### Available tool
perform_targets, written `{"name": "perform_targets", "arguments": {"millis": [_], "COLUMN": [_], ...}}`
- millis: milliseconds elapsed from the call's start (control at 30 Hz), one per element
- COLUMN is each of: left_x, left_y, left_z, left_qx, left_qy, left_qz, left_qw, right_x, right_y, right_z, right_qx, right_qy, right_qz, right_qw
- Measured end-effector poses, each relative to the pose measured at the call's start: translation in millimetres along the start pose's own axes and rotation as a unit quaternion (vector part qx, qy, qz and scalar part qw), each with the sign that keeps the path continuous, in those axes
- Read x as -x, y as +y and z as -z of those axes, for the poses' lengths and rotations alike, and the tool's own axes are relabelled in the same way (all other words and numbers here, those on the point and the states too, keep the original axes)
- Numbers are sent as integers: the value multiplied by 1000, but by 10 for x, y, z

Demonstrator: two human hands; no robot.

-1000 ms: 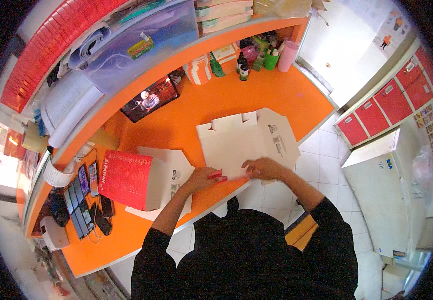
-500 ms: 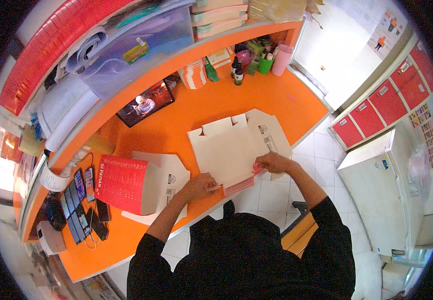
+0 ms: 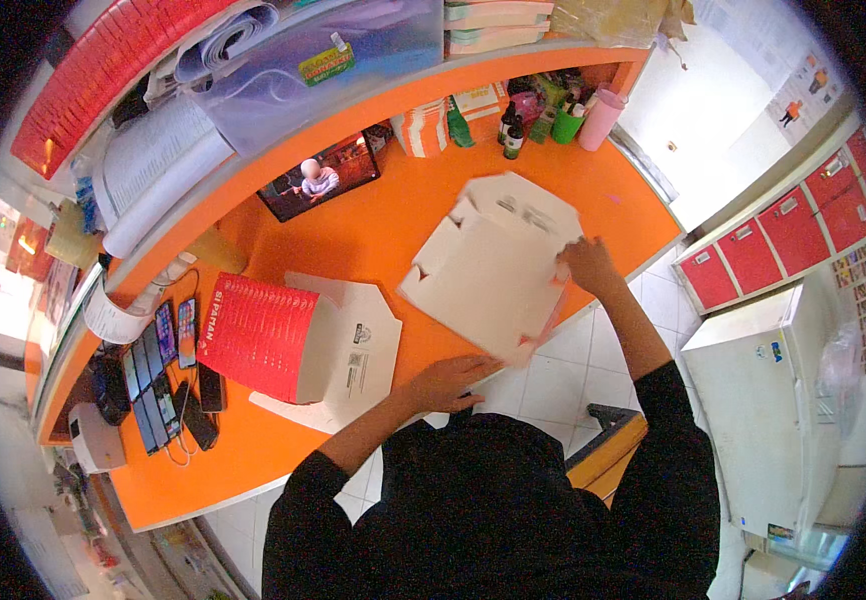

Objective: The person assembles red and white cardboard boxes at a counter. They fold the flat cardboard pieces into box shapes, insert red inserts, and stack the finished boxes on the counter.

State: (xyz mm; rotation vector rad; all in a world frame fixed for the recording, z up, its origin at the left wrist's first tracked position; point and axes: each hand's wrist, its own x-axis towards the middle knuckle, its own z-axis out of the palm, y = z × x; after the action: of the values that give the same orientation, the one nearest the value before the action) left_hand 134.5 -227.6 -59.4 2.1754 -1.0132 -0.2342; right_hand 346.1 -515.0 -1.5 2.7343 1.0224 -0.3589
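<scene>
A flat, unfolded cardboard box [image 3: 498, 265] lies on the orange desk, its plain inner side up, with slots and flaps along its edges. My right hand [image 3: 590, 267] grips its right edge, slightly smeared by motion. Near the box's lower corner, my left hand [image 3: 450, 384] has its fingers stretched out along the desk's front edge and holds nothing. Left of it stands a stack of red printed boxes [image 3: 258, 338], resting on other flat cardboard sheets [image 3: 378, 330].
Phones [image 3: 186, 335] and cables sit at the desk's left end. A tablet [image 3: 321, 180] leans against the back shelf. Small dark bottles [image 3: 513, 138], a green cup [image 3: 567, 124] and a pink tumbler [image 3: 603, 118] stand at the back right. A white fridge [image 3: 761, 390] is at the right.
The flat box has turned counterclockwise and shifted away from me. My right hand has moved farther up with its edge. My left hand has let go of the box and opened.
</scene>
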Motion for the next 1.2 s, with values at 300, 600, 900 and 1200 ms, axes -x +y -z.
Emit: {"name": "perform_targets", "arguments": {"millis": [300, 600, 900, 1200], "left_x": [-514, -768, -782, -1113], "left_y": [-536, -937, -383, 92], "left_z": [193, -96, -556, -156], "left_qx": [9, 164, 192, 144], "left_qy": [358, 325, 284, 379], "left_qz": [331, 327, 348, 211], "left_qw": [873, 872, 873, 889], "right_x": [390, 251, 521, 589], "right_y": [-561, -285, -585, -159], "right_z": [-752, -929, -855, -234], "right_qx": [-228, -343, -307, -528], "right_qy": [262, 253, 496, 651], "right_qz": [-324, -373, -334, -231], "right_qw": [880, 824, 741, 493]}}
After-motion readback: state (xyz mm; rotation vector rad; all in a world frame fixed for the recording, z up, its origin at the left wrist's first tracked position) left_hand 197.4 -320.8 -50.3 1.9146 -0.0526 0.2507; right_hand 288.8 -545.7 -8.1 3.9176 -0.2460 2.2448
